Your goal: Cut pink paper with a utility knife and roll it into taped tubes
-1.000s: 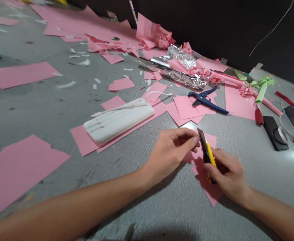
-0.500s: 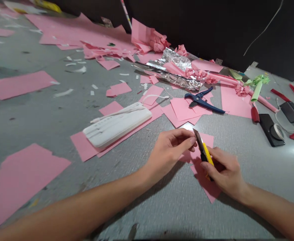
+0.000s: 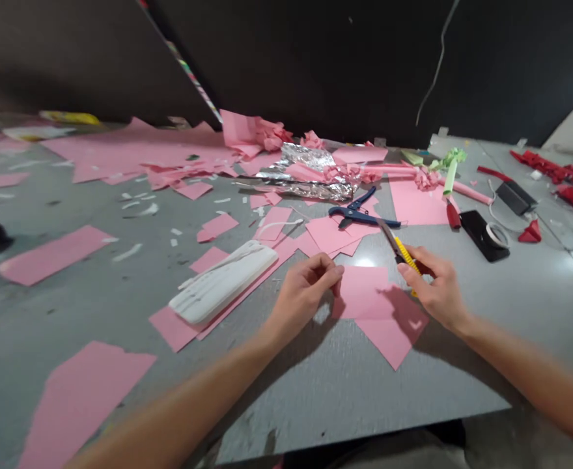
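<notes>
My right hand (image 3: 437,283) is closed around a yellow and black box cutter (image 3: 402,254). Its blade is out and slants up to the left, above the pink paper. My left hand (image 3: 308,286) has its fingers curled together in a pinch beside the left edge of a pink paper square (image 3: 362,293); whatever is between the fingertips is hidden. Another pink paper piece (image 3: 389,342) lies partly under that square with one corner toward me. Shadows of both hands fall on the paper and table.
A white oblong case (image 3: 225,280) rests on pink paper left of my hands. Beyond lie a blue cutter tool (image 3: 357,213), crumpled foil (image 3: 310,176) and pink scraps. A black phone (image 3: 484,234) and a red-handled tool (image 3: 452,213) are at right. A dark panel (image 3: 325,65) stands behind.
The view has tilted up and shifted right. My hands have moved apart; the blade, earlier at my left fingertips, is now away from them, and more of the pink square shows.
</notes>
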`<state>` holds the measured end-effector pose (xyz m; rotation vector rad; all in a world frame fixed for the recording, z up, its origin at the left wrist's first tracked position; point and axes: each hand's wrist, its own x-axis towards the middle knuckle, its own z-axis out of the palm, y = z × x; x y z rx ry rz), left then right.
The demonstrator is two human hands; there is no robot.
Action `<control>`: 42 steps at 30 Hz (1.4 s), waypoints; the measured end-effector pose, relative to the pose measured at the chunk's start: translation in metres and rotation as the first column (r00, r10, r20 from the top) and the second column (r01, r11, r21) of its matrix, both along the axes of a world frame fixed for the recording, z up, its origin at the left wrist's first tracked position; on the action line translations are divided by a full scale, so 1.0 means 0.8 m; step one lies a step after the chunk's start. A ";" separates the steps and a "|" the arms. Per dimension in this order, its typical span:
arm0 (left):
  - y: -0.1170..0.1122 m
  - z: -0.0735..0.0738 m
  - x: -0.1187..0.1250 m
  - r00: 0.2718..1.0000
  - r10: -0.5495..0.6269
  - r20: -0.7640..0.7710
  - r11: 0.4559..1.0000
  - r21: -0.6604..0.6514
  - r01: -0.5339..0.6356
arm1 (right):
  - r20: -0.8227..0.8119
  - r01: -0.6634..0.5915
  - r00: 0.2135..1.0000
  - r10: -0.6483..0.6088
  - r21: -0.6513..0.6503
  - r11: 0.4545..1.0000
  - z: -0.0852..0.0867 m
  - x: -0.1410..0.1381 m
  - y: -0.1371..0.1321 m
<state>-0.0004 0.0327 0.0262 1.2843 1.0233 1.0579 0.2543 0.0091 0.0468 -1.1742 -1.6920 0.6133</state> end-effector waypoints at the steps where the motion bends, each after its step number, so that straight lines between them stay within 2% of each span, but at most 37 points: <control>1: 0.000 -0.002 0.001 0.997 0.010 -0.078 0.999 0.040 -0.007 | 0.010 0.033 0.999 -0.033 0.001 0.999 0.003 0.010 0.006; 3: 0.000 -0.008 0.004 0.977 0.034 -0.212 0.994 0.110 -0.010 | 0.077 0.075 0.994 -0.076 0.026 0.997 0.004 0.031 0.019; 5: -0.001 -0.013 0.007 0.952 -0.006 -0.307 0.987 0.151 0.055 | 0.193 0.093 0.976 -0.104 0.062 0.994 -0.004 0.054 0.034; 6: -0.001 -0.015 0.008 0.929 -0.011 -0.371 0.967 0.234 0.105 | 0.242 0.102 0.963 -0.118 0.077 0.992 -0.013 0.065 0.043; 7: 0.000 -0.018 0.008 0.894 -0.011 -0.448 0.920 0.347 0.185 | 0.274 0.118 0.952 -0.139 0.092 0.989 -0.025 0.074 0.054; 8: 0.001 -0.022 0.008 0.877 0.015 -0.480 0.884 0.417 0.213 | 0.306 0.133 0.939 -0.159 0.103 0.986 -0.038 0.082 0.065; 9: 0.004 -0.026 0.007 0.851 0.026 -0.525 0.850 0.460 0.258 | 0.338 0.139 0.926 -0.165 0.101 0.985 -0.051 0.089 0.076; 10: 0.008 -0.030 0.004 0.782 0.059 -0.620 0.815 0.482 0.321 | 0.365 0.142 0.916 -0.167 0.095 0.985 -0.065 0.093 0.086; 12: 0.017 -0.040 -0.002 0.618 0.090 -0.781 0.798 0.428 0.425 | 0.399 0.176 0.896 -0.194 0.082 0.981 -0.088 0.097 0.101; 14: 0.026 -0.048 -0.008 0.470 0.022 -0.883 0.787 0.305 0.537 | 0.432 0.185 0.880 -0.197 0.070 0.980 -0.102 0.097 0.105; 16: 0.031 -0.052 -0.011 0.390 -0.041 -0.920 0.781 0.214 0.586 | 0.461 0.165 0.872 -0.165 0.041 0.985 -0.109 0.096 0.101; 18: 0.031 -0.052 -0.011 0.382 -0.058 -0.922 0.796 0.188 0.575 | 0.480 0.142 0.867 -0.132 0.015 0.990 -0.109 0.096 0.095; 24: 0.028 -0.049 -0.012 0.449 -0.052 -0.892 0.856 0.191 0.480 | 0.502 0.141 0.856 -0.123 0.002 0.990 -0.106 0.098 0.097; 28: 0.031 -0.046 -0.017 0.586 -0.030 -0.810 0.845 0.293 0.448 | 0.520 0.139 0.843 -0.138 0.036 0.990 -0.111 0.100 0.098; 30: 0.027 -0.038 -0.014 0.604 -0.013 -0.797 0.858 0.301 0.416 | 0.521 0.151 0.836 -0.172 0.083 0.985 -0.109 0.099 0.095; 32: 0.019 -0.024 -0.008 0.521 -0.010 -0.853 0.892 0.227 0.390 | 0.528 0.139 0.830 -0.179 0.115 0.984 -0.100 0.092 0.093; 35: 0.009 -0.001 0.005 0.407 -0.059 -0.912 0.929 0.100 0.357 | 0.582 0.074 0.802 -0.132 0.121 0.990 -0.071 0.071 0.102; 37: 0.007 0.009 0.012 0.379 -0.091 -0.921 0.936 0.050 0.347 | 0.687 0.004 0.726 -0.042 0.057 0.998 -0.052 0.049 0.121; 39: 0.009 0.014 0.014 0.363 -0.117 -0.924 0.944 0.011 0.331 | 0.720 -0.031 0.694 0.017 0.006 0.999 -0.041 0.025 0.148; 42: 0.017 0.017 0.008 0.349 -0.160 -0.924 0.949 -0.046 0.313 | 0.749 -0.043 0.659 0.074 -0.061 0.997 -0.042 -0.005 0.191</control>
